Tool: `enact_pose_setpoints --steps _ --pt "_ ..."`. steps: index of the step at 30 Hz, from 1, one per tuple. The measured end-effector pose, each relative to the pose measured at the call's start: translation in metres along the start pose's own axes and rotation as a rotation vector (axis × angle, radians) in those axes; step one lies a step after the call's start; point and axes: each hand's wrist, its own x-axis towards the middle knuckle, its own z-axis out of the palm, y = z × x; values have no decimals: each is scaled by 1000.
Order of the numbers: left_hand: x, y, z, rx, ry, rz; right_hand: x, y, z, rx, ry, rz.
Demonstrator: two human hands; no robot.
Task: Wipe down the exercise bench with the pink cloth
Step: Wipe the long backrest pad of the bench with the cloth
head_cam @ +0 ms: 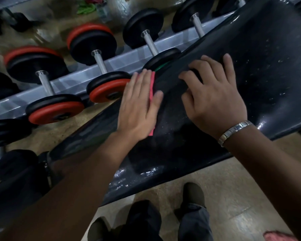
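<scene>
Beside the dumbbell rack [73,84], a flat left hand [139,103] wipes the bench [268,66] edge with the pink cloth [152,82], relaxed right hand [214,103] bracing; speckled top likely comes next.

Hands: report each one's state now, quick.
Left hand: open, flat on the thin pink cloth, pressing it to the black padded exercise bench.
Right hand: open, resting on the bench, holding nothing.

The pink cloth [152,94] lies mostly hidden under the left hand [139,105]; the bench [250,84] runs out of frame at one o'clock.
</scene>
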Motion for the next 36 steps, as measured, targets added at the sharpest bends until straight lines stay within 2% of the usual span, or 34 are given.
enact_pose_setpoints --steps 2,4,6,9,10,14,16,18,21,22,24,27,28,30,33,34,36 --pt "-15 -12 -3 29 -42 183 0 -1 1 6 2 -3" --pt "-15 -26 -6 47 -78 245 0 -2 1 9 11 -1" --pt "-2 -27 -5 27 -63 146 0 -2 1 6 7 1" --pt "12 1 3 -27 -2 -130 1 -2 0 1 -8 0" --pt "10 10 5 -26 18 -135 1 -1 0 3 -12 1" --pt "-22 3 3 11 -27 203 1 1 -2 60 -23 -4" --pt "-25 -16 -3 32 -70 304 2 2 -5 118 -24 -2" --pt "-15 -20 -2 21 -61 209 8 8 -11 182 -24 -9" --pt "4 14 4 -69 5 -191 20 24 -29 281 -22 -56" --pt "5 28 6 -84 21 -253 22 31 -33 274 -6 -68" --pt "-10 43 11 -70 25 -180 21 47 -38 190 16 -83" --pt "-41 26 10 2 -17 122 11 68 -39 106 -3 -107" --pt "-44 16 10 29 -28 160 7 72 -38 95 -5 -122" --pt "-35 11 11 34 -9 77 1 76 -34 78 0 -138" --pt "-12 47 17 -68 64 -318 -2 72 -30 75 -22 -118" --pt "-10 61 20 -91 82 -384 -3 72 -30 75 -23 -115" --pt "-22 75 24 -79 87 -309 -4 73 -30 70 -18 -118"
